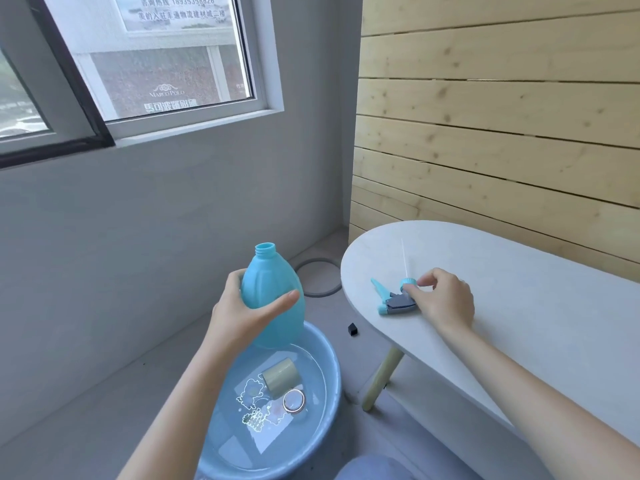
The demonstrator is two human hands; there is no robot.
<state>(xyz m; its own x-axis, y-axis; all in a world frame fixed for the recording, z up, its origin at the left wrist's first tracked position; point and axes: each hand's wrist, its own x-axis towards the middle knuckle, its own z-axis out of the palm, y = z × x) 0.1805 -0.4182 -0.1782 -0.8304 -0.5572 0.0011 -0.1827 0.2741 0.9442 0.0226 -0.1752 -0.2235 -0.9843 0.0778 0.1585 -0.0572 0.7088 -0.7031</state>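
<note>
The left hand (242, 317), at centre frame, grasps the open-necked blue bottle (273, 299) upright above the water-filled basin (333, 358), thumb across its front. Right of centre, the right hand (446, 303) pinches the collar of the spray head (394, 299), which lies on its side near the rounded end of the white counter (519, 323), its thin dip tube (404, 254) pointing toward the top of the frame.

The step in hand looks like refitting the head. Next, it must be lifted, the tube threaded into the neck and the collar screwed down.

In the basin lie 1 beige cup (280, 377) and 1 round ring (294, 400). Nothing blocks the path between counter and bottle, though the long tube could snag on the rim of the neck.
</note>
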